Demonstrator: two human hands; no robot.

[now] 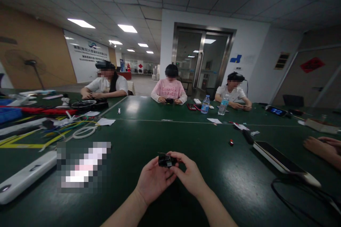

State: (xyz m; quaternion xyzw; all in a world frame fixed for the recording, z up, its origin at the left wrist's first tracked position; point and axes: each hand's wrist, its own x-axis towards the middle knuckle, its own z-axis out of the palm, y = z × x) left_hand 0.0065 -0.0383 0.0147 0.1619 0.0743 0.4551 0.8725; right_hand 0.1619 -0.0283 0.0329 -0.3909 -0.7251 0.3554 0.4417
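The fingers of the left hand (pixel 154 183) and right hand (pixel 194 177) are grasping a small black device (pixel 166 161) at near centre above the green table (pixel 133 136), apparently performing two-handed handling, any next move presumably calling for steady support.

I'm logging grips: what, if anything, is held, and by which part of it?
A small black object: left hand at its left end, right hand at its right.
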